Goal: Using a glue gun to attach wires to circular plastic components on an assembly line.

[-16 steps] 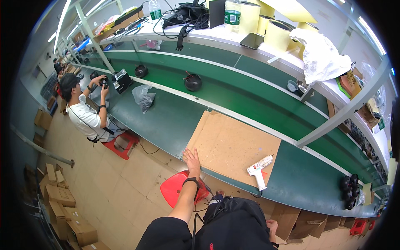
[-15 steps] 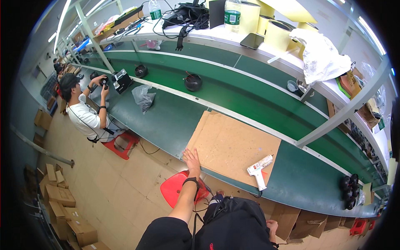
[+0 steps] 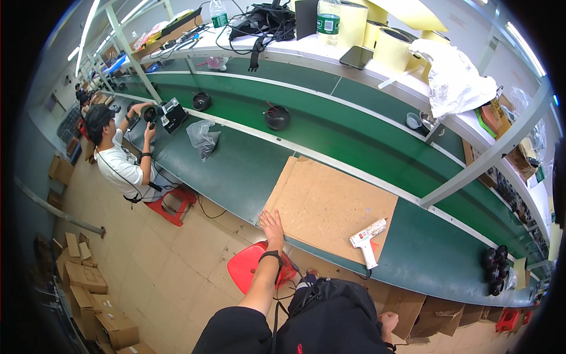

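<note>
My left hand (image 3: 272,229) lies flat with its fingers spread on the near left corner of a brown cardboard sheet (image 3: 324,200). The sheet rests on the green workbench (image 3: 236,177). A white glue gun (image 3: 368,242) lies on the sheet's right part, its handle toward me and its nozzle pointing right. Low beside my body, my right hand (image 3: 387,322) is curled closed, and I see nothing in it. It is away from the bench top, near the cardboard boxes (image 3: 407,310) under the bench.
Behind the bench runs a green conveyor belt (image 3: 342,147) carrying round black parts (image 3: 277,117). A grey plastic bag (image 3: 203,139) lies left. Several black parts (image 3: 494,270) stand right. A seated person (image 3: 118,153) handles a black part. A red stool (image 3: 244,268) stands near my left forearm.
The black parts on the belt have shifted slightly right. The seated person's hands and the part they hold have moved a little. My right hand has shifted slightly right; my left hand stays put.
</note>
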The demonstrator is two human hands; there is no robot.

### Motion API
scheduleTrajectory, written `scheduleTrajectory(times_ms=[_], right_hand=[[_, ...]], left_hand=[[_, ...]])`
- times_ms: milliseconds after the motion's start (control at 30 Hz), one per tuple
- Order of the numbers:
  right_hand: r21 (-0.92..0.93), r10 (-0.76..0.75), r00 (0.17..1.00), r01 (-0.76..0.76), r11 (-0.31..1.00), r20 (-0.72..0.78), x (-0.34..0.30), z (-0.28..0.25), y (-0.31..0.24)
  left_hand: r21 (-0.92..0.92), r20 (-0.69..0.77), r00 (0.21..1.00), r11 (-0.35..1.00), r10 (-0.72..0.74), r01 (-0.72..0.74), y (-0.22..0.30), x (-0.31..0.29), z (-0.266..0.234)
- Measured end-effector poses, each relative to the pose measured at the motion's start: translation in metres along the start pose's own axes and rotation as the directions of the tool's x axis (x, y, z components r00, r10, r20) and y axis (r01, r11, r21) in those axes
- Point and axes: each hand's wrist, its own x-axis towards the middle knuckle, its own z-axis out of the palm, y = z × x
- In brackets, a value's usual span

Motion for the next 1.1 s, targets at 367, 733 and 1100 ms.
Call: scheduleTrajectory(times_ms=[367, 733, 1100], right_hand=[[-0.141, 0.046, 0.999, -0.043, 0.989, 0.019, 0.013, 0.019, 0.014], [-0.1, 0.004, 0.999, -0.01, 0.995, -0.055, 0.023, 0.019, 0.023], [-0.101, 0.006, 0.997, -0.014, 0.995, -0.075, 0.016, 0.027, 0.017]], left_hand=[[-0.004, 0.049, 0.999, 1.0, -0.003, 0.003, -0.003, -0.001, -0.007], [0.033, -0.011, 1.0, 0.999, 0.009, -0.009, -0.002, -0.003, -0.005], [0.041, -0.015, 1.0, 0.999, 0.01, -0.009, 0.0, -0.001, -0.001]])
